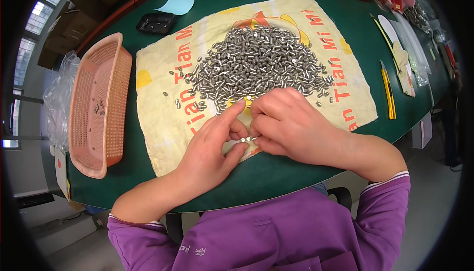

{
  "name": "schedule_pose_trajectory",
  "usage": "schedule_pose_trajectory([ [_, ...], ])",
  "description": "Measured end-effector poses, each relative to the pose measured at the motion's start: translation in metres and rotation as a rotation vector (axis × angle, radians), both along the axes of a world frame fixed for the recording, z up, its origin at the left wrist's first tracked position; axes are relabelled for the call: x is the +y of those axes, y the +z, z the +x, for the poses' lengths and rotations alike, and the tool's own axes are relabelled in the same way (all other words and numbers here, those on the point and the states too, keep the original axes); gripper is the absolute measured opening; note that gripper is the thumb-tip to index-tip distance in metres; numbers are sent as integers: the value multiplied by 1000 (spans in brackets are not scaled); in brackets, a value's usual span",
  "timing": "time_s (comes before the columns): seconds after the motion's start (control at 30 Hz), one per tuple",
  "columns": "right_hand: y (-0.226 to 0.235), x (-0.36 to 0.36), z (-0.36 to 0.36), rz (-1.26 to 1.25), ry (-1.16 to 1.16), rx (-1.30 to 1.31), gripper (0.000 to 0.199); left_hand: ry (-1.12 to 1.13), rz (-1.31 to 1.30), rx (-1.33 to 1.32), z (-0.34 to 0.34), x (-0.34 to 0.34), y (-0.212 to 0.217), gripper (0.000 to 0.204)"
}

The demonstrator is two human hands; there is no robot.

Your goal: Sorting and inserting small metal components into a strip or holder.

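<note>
A large heap of small silver, bullet-shaped metal pieces [256,63] lies on a pale yellow printed cloth [158,118]. At the near edge of the heap, my two hands meet above the cloth. My left hand [215,140] is closed, with small shiny metal pieces [244,139] at its thumb and fingertips. Close against it, my right hand [294,123] pinches a small metal piece between thumb and forefinger; its fingers partly hide that piece. Several loose pieces are scattered around the edges of the heap.
To the left stands a pink plastic basket [112,127] with a few metal pieces inside. A black tray [155,23] and a light blue sheet [177,4] lie at the back left. A yellow utility knife [388,93] lies on the green table [256,184] to the right.
</note>
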State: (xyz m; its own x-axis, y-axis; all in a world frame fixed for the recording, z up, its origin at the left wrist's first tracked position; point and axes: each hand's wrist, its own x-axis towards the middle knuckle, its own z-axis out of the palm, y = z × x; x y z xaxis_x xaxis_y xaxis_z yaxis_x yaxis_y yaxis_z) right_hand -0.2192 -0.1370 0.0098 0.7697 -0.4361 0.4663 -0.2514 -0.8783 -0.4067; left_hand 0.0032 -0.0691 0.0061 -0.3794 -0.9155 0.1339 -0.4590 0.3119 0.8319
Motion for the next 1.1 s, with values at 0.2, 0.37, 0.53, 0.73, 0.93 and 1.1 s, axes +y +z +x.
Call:
schedule_pose_trajectory([
  [0.2,13,0,-9,-15,-18,43,18,-4,-16,9,0,0,0,79],
  [0.37,10,-2,-9,118,-9,-53,24,-6,-19,8,0,0,-1,80],
  [0.53,3,2,-6,181,-20,-33,23,4,-19,-6,0,1,0,80],
  [0.73,2,1,-3,77,-11,57,21,17,-47,-46,0,1,1,80],
  [0.93,6,0,-6,84,-8,113,24,16,-45,-66,0,0,3,80],
  [1.1,8,-3,-9,105,-18,76,24,14,-36,-73,0,1,3,79],
])
